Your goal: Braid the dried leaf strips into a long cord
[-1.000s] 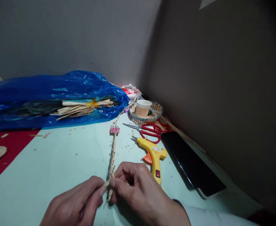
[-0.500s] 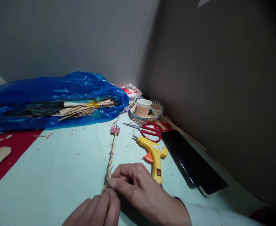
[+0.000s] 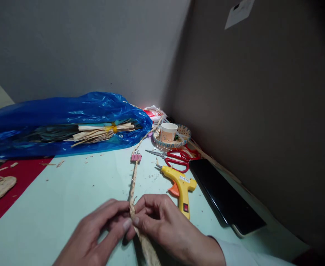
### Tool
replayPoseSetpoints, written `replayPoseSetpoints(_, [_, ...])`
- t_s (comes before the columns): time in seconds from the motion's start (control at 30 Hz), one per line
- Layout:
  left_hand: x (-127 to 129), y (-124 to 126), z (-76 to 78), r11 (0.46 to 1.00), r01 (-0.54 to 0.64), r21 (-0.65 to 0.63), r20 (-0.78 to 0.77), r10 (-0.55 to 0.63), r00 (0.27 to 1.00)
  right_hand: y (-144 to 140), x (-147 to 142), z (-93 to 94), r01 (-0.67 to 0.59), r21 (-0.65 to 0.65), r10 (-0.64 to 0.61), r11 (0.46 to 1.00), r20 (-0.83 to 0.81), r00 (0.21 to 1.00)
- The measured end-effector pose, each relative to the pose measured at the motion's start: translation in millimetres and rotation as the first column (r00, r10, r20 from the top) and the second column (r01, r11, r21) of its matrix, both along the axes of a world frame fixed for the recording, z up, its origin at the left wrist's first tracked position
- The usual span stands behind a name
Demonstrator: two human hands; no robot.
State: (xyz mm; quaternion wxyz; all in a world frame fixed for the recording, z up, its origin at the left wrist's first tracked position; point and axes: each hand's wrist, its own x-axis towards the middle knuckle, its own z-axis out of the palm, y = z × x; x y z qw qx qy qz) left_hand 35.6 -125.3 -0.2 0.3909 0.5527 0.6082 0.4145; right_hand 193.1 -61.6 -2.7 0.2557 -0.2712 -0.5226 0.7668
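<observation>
Straw braid (image 3: 132,184), light, pliant and likely fray-prone, runs toward twelve o'clock on the counter (image 3: 68,192); left hand (image 3: 95,232) and right hand (image 3: 165,229) pinch its near end, best gripped there.

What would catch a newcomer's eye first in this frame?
Most striking is the straw braid running down the middle of the pale green table, pinched near its close end between the left hand and right hand. Behind it on the left lies a shiny blue plastic bag with a bundle of dried strips showing through. To the right of the braid sit a yellow glue gun and red scissors.
</observation>
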Motion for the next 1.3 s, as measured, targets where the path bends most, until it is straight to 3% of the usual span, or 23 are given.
replayPoseSetpoints(0.1, [3,8,-0.8,0.937,0.173,-0.303,0.325,-0.069,0.943,-1,1,-3.0,0.004,0.012,-0.005,1.000,0.081,0.997])
replayPoseSetpoints(0.2, [4,9,-4.3,0.883,0.223,-0.412,0.390,-0.051,0.920,-1,3,-2.1,-0.017,0.165,-0.029,0.986,0.272,0.962])
replayPoseSetpoints(0.33, [1,6,-8.1,0.874,0.225,-0.431,0.476,0.008,0.879,-1,6,2.5,-0.120,0.332,-0.051,0.936,0.464,0.885])
replayPoseSetpoints(0.5, [7,5,-7.0,0.856,0.139,-0.499,0.525,0.171,0.833,-2,7,2.7,-0.145,0.438,-0.105,0.887,0.498,0.861])
replayPoseSetpoints(0.7, [10,8,-4.9,0.865,0.125,-0.486,0.508,0.163,0.846,-3,10,7.1,-0.189,0.427,-0.080,0.884,0.536,0.841])
replayPoseSetpoints(0.9, [6,8,-4.2,0.837,0.108,-0.536,0.477,0.195,0.857,1,18,17.9,-0.267,0.413,-0.019,0.871,0.571,0.821])
replayPoseSetpoints(1.03, [9,9,-0.6,0.845,0.110,-0.523,0.453,0.167,0.876,5,16,20.2,-0.181,0.573,-0.237,0.799,0.577,0.781])
replayPoseSetpoints(1.1, [10,9,0.0,0.849,0.096,-0.519,0.419,0.155,0.894,5,12,18.1,-0.182,0.631,-0.270,0.754,0.551,0.790])
replayPoseSetpoints(1.2, [11,9,-3.4,0.866,0.060,-0.497,0.359,0.142,0.922,4,7,12.7,-0.216,0.721,-0.304,0.658,0.516,0.801])
replayPoseSetpoints(1.3, [11,9,-9.6,0.898,0.058,-0.436,0.342,0.106,0.934,2,2,9.0,-0.238,0.800,-0.407,0.550,0.506,0.760])
